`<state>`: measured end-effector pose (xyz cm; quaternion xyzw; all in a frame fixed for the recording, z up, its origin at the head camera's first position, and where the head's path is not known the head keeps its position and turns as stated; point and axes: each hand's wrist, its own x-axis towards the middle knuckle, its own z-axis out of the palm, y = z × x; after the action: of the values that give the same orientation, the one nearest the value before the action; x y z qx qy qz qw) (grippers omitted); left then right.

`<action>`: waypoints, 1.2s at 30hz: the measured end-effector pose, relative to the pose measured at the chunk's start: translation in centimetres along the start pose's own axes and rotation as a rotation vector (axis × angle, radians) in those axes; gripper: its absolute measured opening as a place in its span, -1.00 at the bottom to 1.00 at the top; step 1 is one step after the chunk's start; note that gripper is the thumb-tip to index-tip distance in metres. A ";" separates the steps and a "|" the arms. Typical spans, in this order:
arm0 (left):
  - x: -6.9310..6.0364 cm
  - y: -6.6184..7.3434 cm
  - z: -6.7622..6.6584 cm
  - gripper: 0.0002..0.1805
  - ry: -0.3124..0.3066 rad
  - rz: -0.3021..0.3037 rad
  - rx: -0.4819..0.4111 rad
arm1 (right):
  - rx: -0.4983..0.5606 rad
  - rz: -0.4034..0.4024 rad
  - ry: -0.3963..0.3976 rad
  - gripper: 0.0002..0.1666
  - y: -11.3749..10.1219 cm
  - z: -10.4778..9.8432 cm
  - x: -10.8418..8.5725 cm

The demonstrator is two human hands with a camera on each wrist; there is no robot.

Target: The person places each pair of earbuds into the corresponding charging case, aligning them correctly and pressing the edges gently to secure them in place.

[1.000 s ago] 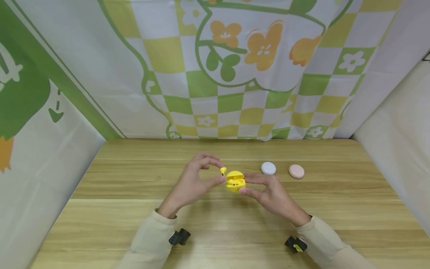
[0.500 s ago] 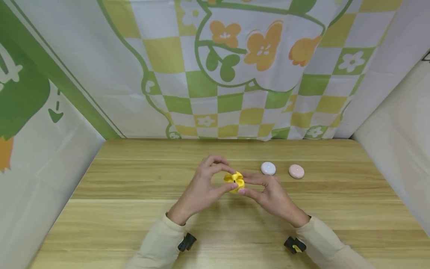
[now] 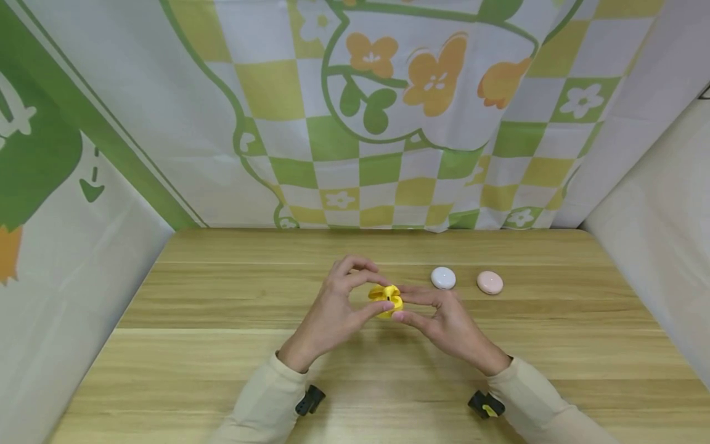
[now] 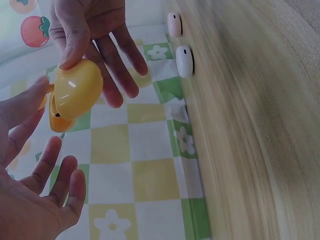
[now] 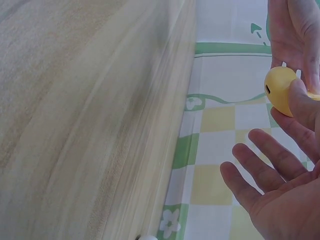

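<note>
A small round yellow earbud case (image 3: 396, 303) with its lid up is held above the table, between both hands. My right hand (image 3: 452, 317) grips the case at its right side between thumb and fingers. At the case's opening, my left hand (image 3: 333, 308) pinches a yellow earbud (image 3: 387, 291) between thumb and index finger. How deep the earbud sits is hidden by the fingers. The left wrist view has the rounded outside of the case (image 4: 79, 90) under the right thumb. From the right wrist, a dark slot shows in the case shell (image 5: 280, 90).
A white round case (image 3: 443, 278) and a pink round case (image 3: 490, 283) lie on the wooden table (image 3: 249, 277) beyond the right hand. A patterned cloth (image 3: 383, 179) hangs along the table's back edge. Dark wrist cameras (image 3: 310, 399) are worn at both sleeves.
My left hand has moved right, bringing the earbud from beside the case to its opening. The right hand has stayed nearly still, and the case has tilted a little.
</note>
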<state>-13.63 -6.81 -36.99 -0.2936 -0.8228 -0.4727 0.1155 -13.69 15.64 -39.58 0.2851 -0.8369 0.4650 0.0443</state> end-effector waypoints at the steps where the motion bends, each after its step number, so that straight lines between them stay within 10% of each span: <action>1: 0.0 0.0 0.0 -0.73 0.002 0.002 0.001 | 0.000 0.000 0.000 -0.63 0.0 0.0 0.0; 25: -0.2 -0.1 -0.3 -0.71 -0.032 0.026 0.027 | 0.004 0.011 -0.002 -0.65 -0.2 0.0 0.0; 36: -0.3 -0.2 -1.0 -0.72 0.024 -0.058 -0.053 | 0.012 0.011 0.004 -0.65 -0.3 -0.1 0.0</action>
<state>-13.63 -7.85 -36.76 -0.2672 -0.8167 -0.5008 0.1037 -13.57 15.60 -39.29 0.2797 -0.8357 0.4707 0.0415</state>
